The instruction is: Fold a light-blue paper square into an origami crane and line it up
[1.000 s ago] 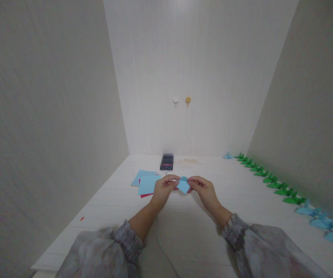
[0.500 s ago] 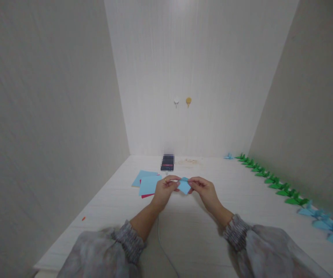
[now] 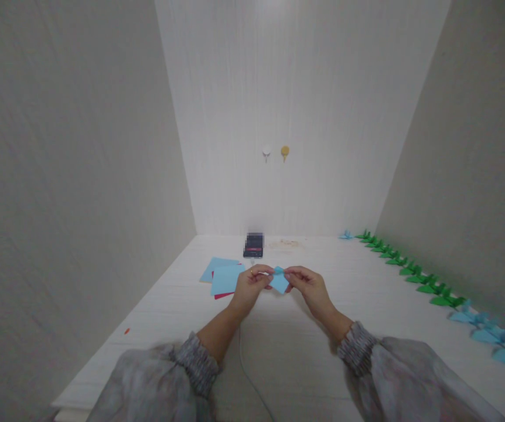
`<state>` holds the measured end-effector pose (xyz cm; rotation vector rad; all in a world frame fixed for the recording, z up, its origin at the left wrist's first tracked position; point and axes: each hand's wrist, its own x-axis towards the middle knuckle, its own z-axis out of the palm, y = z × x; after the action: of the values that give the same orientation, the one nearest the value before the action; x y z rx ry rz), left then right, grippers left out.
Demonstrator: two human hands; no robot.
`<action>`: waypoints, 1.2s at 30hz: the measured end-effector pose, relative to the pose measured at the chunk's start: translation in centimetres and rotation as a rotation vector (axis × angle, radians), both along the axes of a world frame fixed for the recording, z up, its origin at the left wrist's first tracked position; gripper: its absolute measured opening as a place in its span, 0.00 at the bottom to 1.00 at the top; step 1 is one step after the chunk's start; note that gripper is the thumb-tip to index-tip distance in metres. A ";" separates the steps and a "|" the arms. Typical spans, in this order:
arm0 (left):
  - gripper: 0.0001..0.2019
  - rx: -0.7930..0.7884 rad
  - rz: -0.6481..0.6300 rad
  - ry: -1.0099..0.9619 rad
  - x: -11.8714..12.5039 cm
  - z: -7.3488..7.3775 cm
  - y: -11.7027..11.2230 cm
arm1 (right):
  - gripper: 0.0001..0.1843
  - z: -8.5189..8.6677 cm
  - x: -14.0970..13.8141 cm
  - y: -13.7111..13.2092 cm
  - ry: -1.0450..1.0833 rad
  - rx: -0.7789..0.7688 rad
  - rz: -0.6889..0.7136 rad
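We hold both forearms out over the white table point(image 3: 367, 299), left hand point(image 3: 247, 287) and right hand point(image 3: 309, 287) meeting at its middle. Each grip is pinched shut on a side of the small blue folded paper point(image 3: 279, 280), lifted, it seems, just above the table. Far left lie flat blue sheets point(image 3: 225, 276); green paper cranes point(image 3: 410, 272) line the right wall.

Two wall hooks point(image 3: 275, 153), one dark device point(image 3: 253, 245), one held blue paper point(image 3: 279, 281), two hands point(image 3: 279, 287).
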<state>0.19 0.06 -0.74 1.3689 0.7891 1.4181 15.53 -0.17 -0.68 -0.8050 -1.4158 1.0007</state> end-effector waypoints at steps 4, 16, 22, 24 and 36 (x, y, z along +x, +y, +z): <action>0.08 -0.016 -0.063 0.014 0.1 -0.2 0.1 | 0.13 0.2 -0.1 -0.2 -0.009 -0.015 0.017; 0.11 -0.092 -0.109 -0.019 0.0 -0.4 0.2 | 0.13 -0.1 -0.4 -0.2 0.005 -0.099 0.117; 0.10 -0.112 -0.139 -0.053 -0.1 -0.2 0.0 | 0.10 0.1 -0.1 -0.3 -0.036 -0.072 0.145; 0.10 -0.125 -0.158 -0.071 -0.1 -0.2 0.0 | 0.10 0.1 -0.1 -0.3 -0.034 -0.078 0.152; 0.05 -0.201 -0.173 -0.131 0.0 -0.3 0.0 | 0.04 0.3 -0.3 -0.6 0.161 -0.196 0.224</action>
<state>0.16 0.03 -1.08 1.1498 0.6909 1.2444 15.27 -0.76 -0.36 -0.6990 -1.3017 1.3626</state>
